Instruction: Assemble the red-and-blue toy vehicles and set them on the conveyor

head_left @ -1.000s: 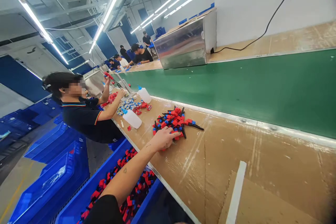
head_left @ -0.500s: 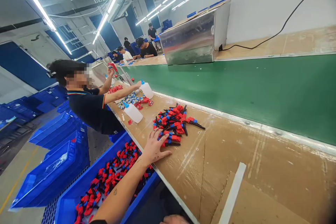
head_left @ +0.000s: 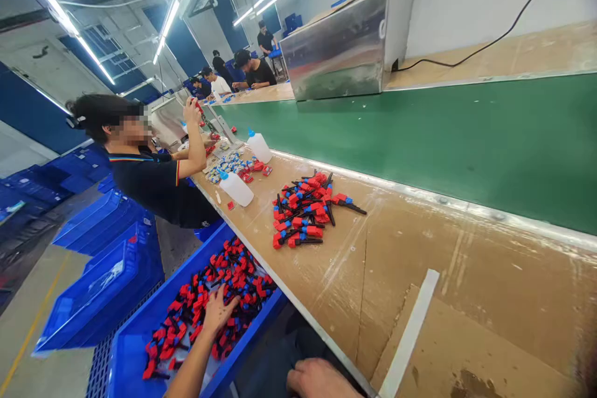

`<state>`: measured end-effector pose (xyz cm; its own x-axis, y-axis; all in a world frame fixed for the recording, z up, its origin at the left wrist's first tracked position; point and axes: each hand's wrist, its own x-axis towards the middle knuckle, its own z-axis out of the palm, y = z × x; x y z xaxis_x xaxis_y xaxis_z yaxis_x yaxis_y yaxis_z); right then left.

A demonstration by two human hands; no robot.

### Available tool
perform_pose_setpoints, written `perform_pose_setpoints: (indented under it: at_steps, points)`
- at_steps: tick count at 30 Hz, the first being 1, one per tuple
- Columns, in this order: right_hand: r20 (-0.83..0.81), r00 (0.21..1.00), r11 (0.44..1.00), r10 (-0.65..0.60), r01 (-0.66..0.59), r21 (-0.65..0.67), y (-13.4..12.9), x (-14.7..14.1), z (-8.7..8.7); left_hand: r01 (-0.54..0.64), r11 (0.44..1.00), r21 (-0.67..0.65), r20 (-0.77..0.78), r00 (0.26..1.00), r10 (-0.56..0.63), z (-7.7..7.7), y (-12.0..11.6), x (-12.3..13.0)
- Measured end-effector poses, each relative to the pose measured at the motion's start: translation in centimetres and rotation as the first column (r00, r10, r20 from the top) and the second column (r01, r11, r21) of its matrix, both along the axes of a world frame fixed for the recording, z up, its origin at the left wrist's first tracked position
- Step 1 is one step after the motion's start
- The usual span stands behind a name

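My left hand (head_left: 218, 310) is over the red, blue and black plastic parts (head_left: 198, 298) in the blue bin (head_left: 122, 357) below the table edge. Its fingers are spread, and I see nothing held in them; whether the fingertips touch the parts I cannot tell. A pile of the same kind of parts (head_left: 308, 199), red blocks with blue collars and black stems, lies on the brown tabletop (head_left: 415, 230). At the bottom edge, near my lap, my right hand (head_left: 321, 379) shows only its back and knuckles, with the fingers hidden.
Two white bottles with blue caps, one nearer (head_left: 237, 189) and one farther (head_left: 259, 147), stand beyond the pile. A co-worker (head_left: 149, 168) works at the left. A green belt (head_left: 443, 149) runs behind the table. White tape (head_left: 413, 329) crosses cardboard at the front right.
My left hand has left the pile on the table and moved down and left into the bin. The co-worker's outstretched arm has drawn back from the far bottle.
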<state>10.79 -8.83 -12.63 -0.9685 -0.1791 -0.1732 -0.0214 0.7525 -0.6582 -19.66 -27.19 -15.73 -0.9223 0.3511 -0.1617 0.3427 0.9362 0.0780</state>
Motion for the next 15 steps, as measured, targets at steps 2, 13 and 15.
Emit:
perform_pose_setpoints:
  at_steps: [2, 13, 15]
  points:
    - [-0.006, 1.0, 1.0, 0.007, -0.007, 0.028, 0.1, 0.4, 0.8, 0.03, 0.995, -0.096, 0.089, 0.996, -0.021, -2.0, -0.9, 1.3]
    - [0.098, 0.995, 0.998, 0.008, -0.002, -0.063, 1.1, 1.0, 4.0, 0.126, 0.965, -0.231, 0.069, 0.991, -0.113, -4.2, -0.1, 2.9]
    - [0.104, 0.995, 0.998, 0.011, -0.004, -0.065, 1.0, 1.1, 4.0, 0.145, 0.964, -0.223, 0.053, 0.989, -0.136, -4.4, -0.1, 2.8]
